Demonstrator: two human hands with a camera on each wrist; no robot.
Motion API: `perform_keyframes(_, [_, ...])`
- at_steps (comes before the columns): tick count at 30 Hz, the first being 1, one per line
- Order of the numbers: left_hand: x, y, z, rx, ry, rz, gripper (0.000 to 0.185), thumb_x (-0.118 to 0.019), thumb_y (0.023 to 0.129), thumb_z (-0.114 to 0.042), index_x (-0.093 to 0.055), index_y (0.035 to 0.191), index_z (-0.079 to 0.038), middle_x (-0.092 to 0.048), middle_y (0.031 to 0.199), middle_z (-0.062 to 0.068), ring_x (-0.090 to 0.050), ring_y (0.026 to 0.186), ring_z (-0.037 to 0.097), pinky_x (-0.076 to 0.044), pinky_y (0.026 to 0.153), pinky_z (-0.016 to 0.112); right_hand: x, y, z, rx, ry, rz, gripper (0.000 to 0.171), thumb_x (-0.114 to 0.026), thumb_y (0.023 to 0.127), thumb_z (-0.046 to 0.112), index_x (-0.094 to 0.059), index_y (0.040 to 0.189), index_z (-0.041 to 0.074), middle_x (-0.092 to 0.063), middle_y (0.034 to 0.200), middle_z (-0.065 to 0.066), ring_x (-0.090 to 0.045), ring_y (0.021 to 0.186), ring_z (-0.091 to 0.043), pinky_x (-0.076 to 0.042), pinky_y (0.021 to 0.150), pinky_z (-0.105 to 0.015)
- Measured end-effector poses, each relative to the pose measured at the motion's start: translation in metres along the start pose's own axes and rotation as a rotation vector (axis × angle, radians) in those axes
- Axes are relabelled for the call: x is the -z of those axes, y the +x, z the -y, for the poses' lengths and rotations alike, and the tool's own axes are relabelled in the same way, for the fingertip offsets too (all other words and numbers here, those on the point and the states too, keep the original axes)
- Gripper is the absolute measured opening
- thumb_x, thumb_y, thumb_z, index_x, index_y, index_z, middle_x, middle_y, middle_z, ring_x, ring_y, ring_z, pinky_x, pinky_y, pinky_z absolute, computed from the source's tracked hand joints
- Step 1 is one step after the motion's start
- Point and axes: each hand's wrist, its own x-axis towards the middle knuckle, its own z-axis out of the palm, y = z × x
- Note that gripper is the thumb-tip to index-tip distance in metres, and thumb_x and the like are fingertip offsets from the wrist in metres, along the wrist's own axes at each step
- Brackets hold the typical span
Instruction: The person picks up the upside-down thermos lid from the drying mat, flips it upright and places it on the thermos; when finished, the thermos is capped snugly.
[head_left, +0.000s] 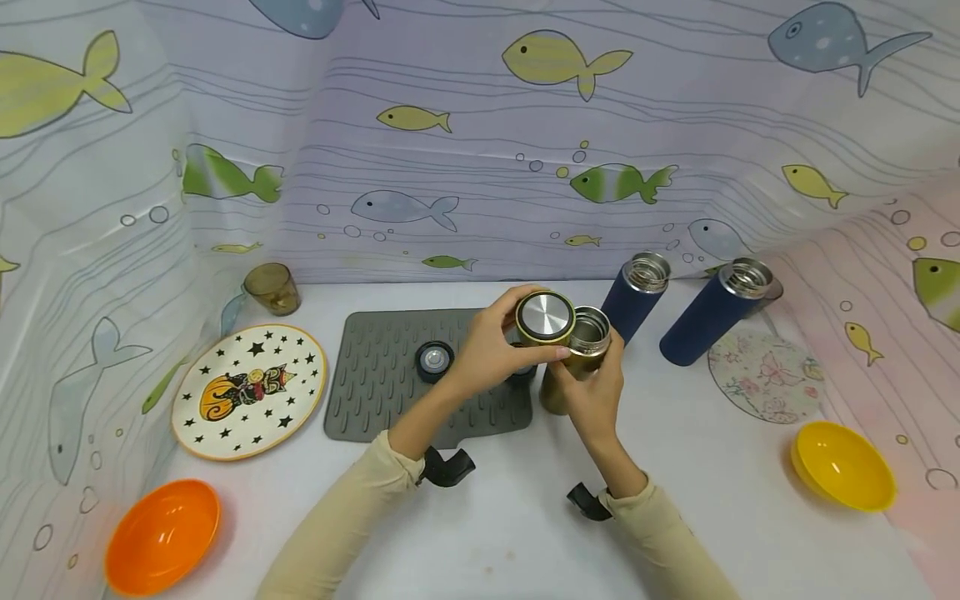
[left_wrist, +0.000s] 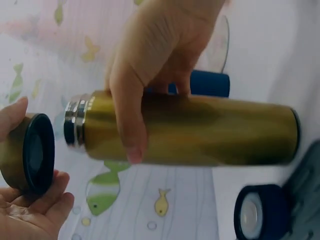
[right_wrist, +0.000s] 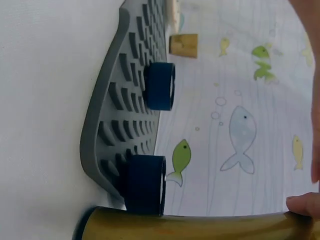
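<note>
Nearest, two cream sleeves reach in over the white bench (head_left: 495, 533). Centrally, the right hand (head_left: 592, 392) curls around the gold flask (head_left: 573, 367), which stands upright just right of the grey mat (head_left: 375, 375), its steel mouth uncovered. Beside that mouth, the left hand (head_left: 487, 350) pinches the gold lid (head_left: 545, 317) by its rim, steel face up, slightly off-centre and not yet seated. Judged from this, good practice is to hold the body steady, level the lid over the mouth, lower it squarely, then turn gently so the threads catch without crossing. On the mat lie two dark blue caps (head_left: 434, 360). Farther right, two open blue flasks (head_left: 712, 312) stand, well apart from the yellow bowl (head_left: 843, 464)
</note>
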Motion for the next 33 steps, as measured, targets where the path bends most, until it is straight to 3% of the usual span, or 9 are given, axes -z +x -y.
perform_keyframes(5, [-0.019,0.016,-0.003,0.026,0.03,0.037,0.071,-0.085,0.078,-0.018,-0.051,0.14,-0.011,-0.061,0.13,0.003,-0.058,0.119,0.015,-0.044,0.108,0.035,0.003,-0.002,-0.002,-0.02,-0.017,-0.002,0.072,-0.082,0.078,0.001,-0.043,0.139,0.002,-0.059,0.131,-0.015,-0.056,0.115,-0.022,-0.044,0.093,-0.031])
perform_keyframes(10, [-0.036,0.027,-0.001,0.041,0.086,0.067,0.072,-0.087,0.076,-0.024,-0.052,0.139,-0.014,-0.063,0.128,0.003,-0.061,0.112,0.015,-0.051,0.096,0.032,0.005,-0.003,0.002,-0.022,-0.05,0.006,0.07,-0.08,0.075,-0.006,-0.044,0.135,-0.003,-0.06,0.119,-0.022,-0.05,0.096,-0.014,-0.041,0.081,-0.034])
perform_keyframes(12, [-0.041,0.028,0.002,0.043,0.095,0.075,0.072,-0.087,0.076,-0.022,-0.052,0.138,-0.014,-0.064,0.126,0.004,-0.062,0.109,0.016,-0.054,0.09,0.032,0.006,-0.003,0.013,-0.009,-0.057,0.012,0.067,-0.078,0.075,-0.01,-0.044,0.132,-0.008,-0.06,0.115,-0.026,-0.048,0.092,-0.008,-0.04,0.077,-0.033])
perform_keyframes(17, [-0.047,0.028,0.01,0.036,0.084,0.076,0.072,-0.087,0.075,-0.019,-0.053,0.138,-0.012,-0.064,0.127,0.005,-0.062,0.113,0.018,-0.053,0.092,0.033,0.011,-0.002,0.038,0.013,-0.067,0.027,0.062,-0.074,0.075,-0.013,-0.044,0.13,-0.014,-0.059,0.116,-0.029,-0.05,0.093,-0.002,-0.044,0.076,-0.031])
perform_keyframes(25, [-0.044,0.031,0.024,0.008,0.035,0.163,0.075,-0.082,0.079,-0.013,-0.046,0.145,-0.011,-0.052,0.137,0.008,-0.055,0.122,0.02,-0.046,0.104,0.029,0.011,-0.002,0.037,0.01,-0.075,0.038,0.067,-0.076,0.075,-0.012,-0.042,0.133,-0.012,-0.058,0.119,-0.031,-0.053,0.093,-0.022,-0.043,0.076,-0.034])
perform_keyframes(27, [-0.045,0.032,0.025,0.0,0.03,0.17,0.081,-0.081,0.079,-0.011,-0.041,0.149,-0.011,-0.046,0.137,0.01,-0.05,0.124,0.022,-0.044,0.105,0.032,0.012,-0.002,0.036,0.01,-0.067,0.041,0.068,-0.076,0.076,-0.012,-0.041,0.134,-0.011,-0.057,0.123,-0.031,-0.056,0.101,-0.028,-0.043,0.083,-0.03])
perform_keyframes(30, [-0.05,0.033,0.028,-0.006,0.024,0.14,0.096,-0.084,0.075,-0.011,-0.03,0.155,-0.015,-0.04,0.134,0.012,-0.046,0.123,0.022,-0.043,0.105,0.035,0.011,-0.003,0.035,0.013,-0.042,0.039,0.066,-0.071,0.074,-0.018,-0.041,0.133,-0.013,-0.055,0.125,-0.032,-0.056,0.109,-0.032,-0.041,0.09,-0.025])
perform_keyframes(33, [-0.053,0.035,0.032,-0.026,0.025,0.091,0.099,-0.087,0.073,-0.014,-0.028,0.153,-0.015,-0.043,0.135,0.014,-0.047,0.124,0.022,-0.043,0.107,0.034,0.01,-0.003,0.035,0.015,-0.037,0.034,0.064,-0.068,0.071,-0.021,-0.043,0.129,-0.015,-0.055,0.122,-0.033,-0.055,0.103,-0.023,-0.042,0.087,-0.023])
